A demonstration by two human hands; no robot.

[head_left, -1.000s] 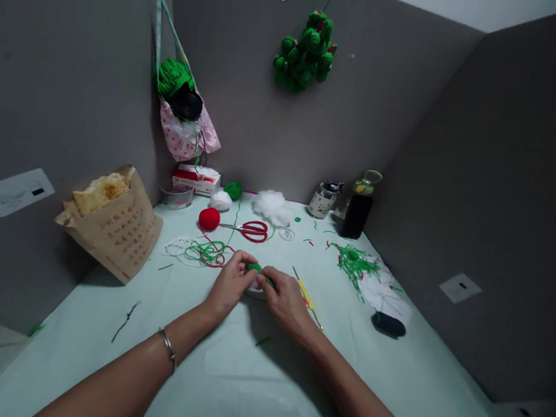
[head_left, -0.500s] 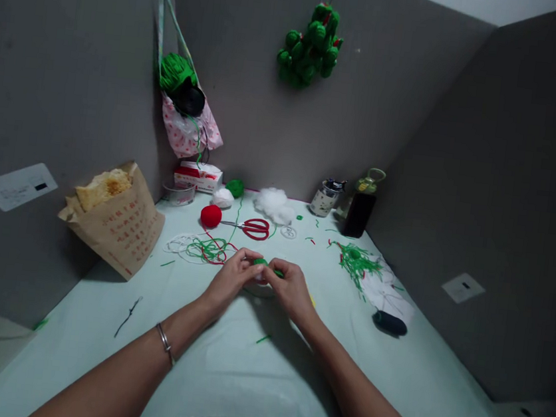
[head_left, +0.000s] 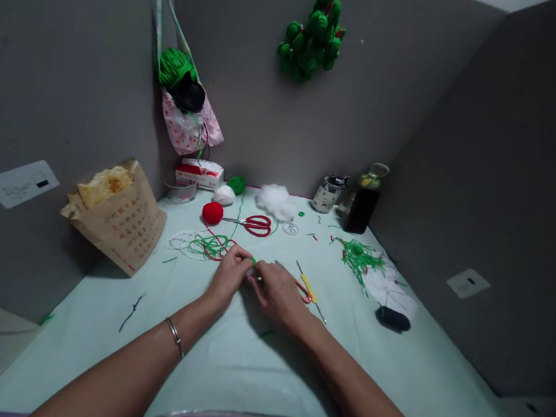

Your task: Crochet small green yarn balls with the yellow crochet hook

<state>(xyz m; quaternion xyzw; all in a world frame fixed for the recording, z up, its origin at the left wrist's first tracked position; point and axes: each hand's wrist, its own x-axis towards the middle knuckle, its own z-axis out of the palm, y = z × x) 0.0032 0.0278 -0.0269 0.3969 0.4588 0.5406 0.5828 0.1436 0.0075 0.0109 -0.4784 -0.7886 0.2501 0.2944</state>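
Observation:
My left hand (head_left: 229, 276) is closed, thumb and fingers pinching a small green crocheted piece (head_left: 252, 262) at the middle of the table. The fingertips of my right hand (head_left: 276, 291) are closed on its other side, and the fingers hide most of it. Just right of that hand lie a crochet hook with a yellow grip (head_left: 310, 288) and a tool with orange handles (head_left: 304, 293), partly covered by the hand. Tangled green, white and red yarn (head_left: 206, 246) lies beyond my left hand.
Red-handled scissors (head_left: 257, 225), a red yarn ball (head_left: 212, 213) and white stuffing (head_left: 275, 201) lie farther back. A paper bag with bread (head_left: 120, 224) leans at left. Green yarn scraps (head_left: 360, 258), a dark cylinder (head_left: 392, 318) and a phone (head_left: 362, 210) are at right.
Both hands have shifted slightly left with the green piece, which is now more hidden. My right hand has turned over more, and the crochet hook and orange-handled tool beside it have come into view.

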